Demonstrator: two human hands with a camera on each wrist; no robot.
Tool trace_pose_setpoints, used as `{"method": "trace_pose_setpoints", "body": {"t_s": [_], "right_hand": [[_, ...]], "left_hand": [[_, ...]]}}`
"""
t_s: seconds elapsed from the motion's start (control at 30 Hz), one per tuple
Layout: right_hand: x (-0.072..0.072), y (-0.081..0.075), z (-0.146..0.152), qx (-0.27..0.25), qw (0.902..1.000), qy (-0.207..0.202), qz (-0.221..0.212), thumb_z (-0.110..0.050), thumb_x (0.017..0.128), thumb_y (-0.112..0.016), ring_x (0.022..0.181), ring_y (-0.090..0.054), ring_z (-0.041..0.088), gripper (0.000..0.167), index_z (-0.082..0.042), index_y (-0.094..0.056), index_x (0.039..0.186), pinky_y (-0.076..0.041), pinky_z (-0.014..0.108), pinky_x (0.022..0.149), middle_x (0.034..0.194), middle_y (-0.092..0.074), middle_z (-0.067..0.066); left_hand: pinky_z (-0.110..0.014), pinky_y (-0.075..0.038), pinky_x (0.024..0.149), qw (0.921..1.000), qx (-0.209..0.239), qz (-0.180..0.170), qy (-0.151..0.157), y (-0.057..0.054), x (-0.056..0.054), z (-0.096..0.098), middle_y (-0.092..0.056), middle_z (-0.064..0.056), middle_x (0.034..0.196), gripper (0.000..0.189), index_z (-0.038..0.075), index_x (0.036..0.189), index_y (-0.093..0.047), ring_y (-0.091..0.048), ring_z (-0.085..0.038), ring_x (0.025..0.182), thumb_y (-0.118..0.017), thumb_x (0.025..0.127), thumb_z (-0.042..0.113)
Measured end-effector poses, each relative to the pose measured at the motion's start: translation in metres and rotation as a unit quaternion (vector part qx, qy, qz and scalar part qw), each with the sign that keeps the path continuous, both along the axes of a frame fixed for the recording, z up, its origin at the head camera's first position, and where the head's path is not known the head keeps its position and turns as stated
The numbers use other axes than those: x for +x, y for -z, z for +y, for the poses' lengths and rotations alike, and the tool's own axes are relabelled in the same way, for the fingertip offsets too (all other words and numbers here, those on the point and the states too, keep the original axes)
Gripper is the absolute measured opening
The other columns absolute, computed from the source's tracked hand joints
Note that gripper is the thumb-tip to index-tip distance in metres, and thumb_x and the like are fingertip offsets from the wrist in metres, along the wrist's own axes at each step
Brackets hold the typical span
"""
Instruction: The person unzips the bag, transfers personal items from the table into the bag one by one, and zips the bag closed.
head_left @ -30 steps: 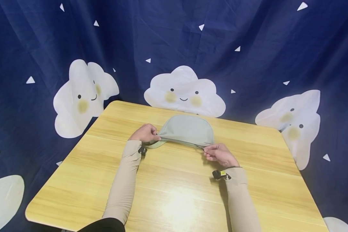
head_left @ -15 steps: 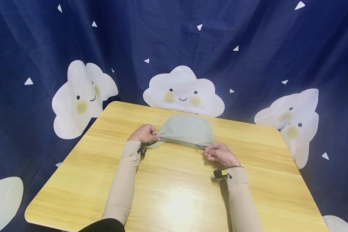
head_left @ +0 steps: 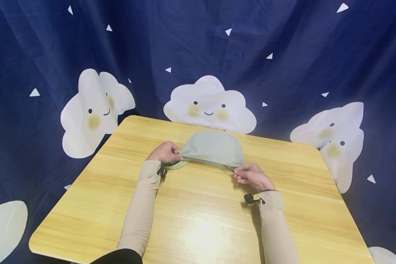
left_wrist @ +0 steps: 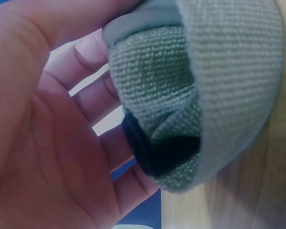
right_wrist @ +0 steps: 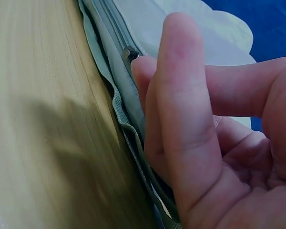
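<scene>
A pale grey-green zip bag (head_left: 214,146), rounded at the top, stands toward the far side of the table with its zipper facing me. My left hand (head_left: 165,151) pinches the bag's left end between thumb and fingers. In the left wrist view, a looped webbing strap (left_wrist: 238,62) with a black plastic piece (left_wrist: 138,145) hangs beside that palm. At the bag's right end, my right hand (head_left: 254,176) pinches the zipper's pull. The metal slider (right_wrist: 131,53) shows just past the right fingertips; the pull itself is hidden by them.
The wood-grain table (head_left: 191,205) has rounded corners and a bright glare spot near its front. Behind it hangs a dark blue curtain (head_left: 198,44) with white clouds and triangles. A small black camera (head_left: 250,198) sits on the right wrist.
My right hand has shifted very slightly to the right, at the zipper's right end. The left hand and the bag have stayed in place.
</scene>
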State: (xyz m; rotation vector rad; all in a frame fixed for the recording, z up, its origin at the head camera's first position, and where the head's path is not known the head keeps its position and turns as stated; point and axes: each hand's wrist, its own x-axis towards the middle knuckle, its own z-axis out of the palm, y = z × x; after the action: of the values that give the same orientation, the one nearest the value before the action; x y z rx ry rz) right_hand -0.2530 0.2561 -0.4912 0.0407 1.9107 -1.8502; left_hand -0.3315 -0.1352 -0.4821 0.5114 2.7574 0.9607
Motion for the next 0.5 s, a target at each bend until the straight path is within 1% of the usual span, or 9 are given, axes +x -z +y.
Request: {"method": "trace_pose_setpoints", "body": {"t_s": [0.27,0.5], "right_hand": [[0.0013,-0.0002,0.0008,-0.003,1.0,-0.007,0.002,0.005,0.1,-0.057,0.077,-0.072,0.008,0.04,0.027,-0.048,0.131,-0.063,0.018,0.071,0.086,-0.076,0.005],[0.001,-0.0004,0.0008,-0.007,1.0,-0.005,-0.001,0.005,0.1,-0.057,0.077,-0.073,0.008,0.039,0.027,-0.048,0.131,-0.063,0.018,0.071,0.086,-0.076,0.006]], "left_hand": [[-0.026,-0.036,0.056,1.0,0.0,-0.001,-0.002,0.0008,-0.0007,0.0008,-0.043,0.007,0.058,0.042,0.015,0.06,-0.052,-0.043,-0.014,0.06,-0.083,0.086,0.026],[-0.026,-0.036,0.056,1.0,0.0,-0.003,0.0,0.0015,-0.0017,0.0003,-0.042,0.007,0.058,0.044,0.015,0.059,-0.05,-0.042,-0.014,0.06,-0.083,0.087,0.025]]}}
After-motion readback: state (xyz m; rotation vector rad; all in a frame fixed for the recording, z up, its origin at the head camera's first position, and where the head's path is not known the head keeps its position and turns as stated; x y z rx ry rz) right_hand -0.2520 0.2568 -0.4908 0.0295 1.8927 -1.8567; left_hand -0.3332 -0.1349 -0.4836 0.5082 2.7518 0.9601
